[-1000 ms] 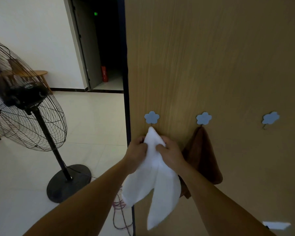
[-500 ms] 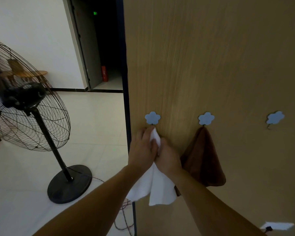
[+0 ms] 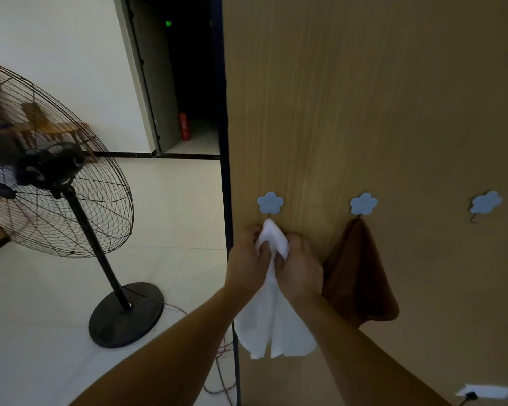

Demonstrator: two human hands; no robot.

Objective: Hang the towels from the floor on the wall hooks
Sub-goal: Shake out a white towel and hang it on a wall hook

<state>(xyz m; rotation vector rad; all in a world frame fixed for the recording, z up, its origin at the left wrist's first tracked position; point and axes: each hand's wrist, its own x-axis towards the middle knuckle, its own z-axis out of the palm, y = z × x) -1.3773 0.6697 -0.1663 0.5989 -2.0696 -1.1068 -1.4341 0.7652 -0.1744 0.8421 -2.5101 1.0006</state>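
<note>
Just beside wall edge (image 3: pixel 228 171), towel (image 3: pixel 276 323) under hook (image 3: pixel 270 203)

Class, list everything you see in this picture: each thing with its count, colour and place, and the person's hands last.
white towel: one, white, top just under the hook nearest the doorway
brown towel: one, brown, hanging from the middle hook
flower hooks: three, pale blue, in a row on the wood panel
wood panel: one, tan, right side
standing fan: one, black, on the floor
fire extinguisher: one, red, in the dark doorway
socket plate: one, white, low on the panel
left hand: grips the white towel
right hand: grips the white towel
</note>
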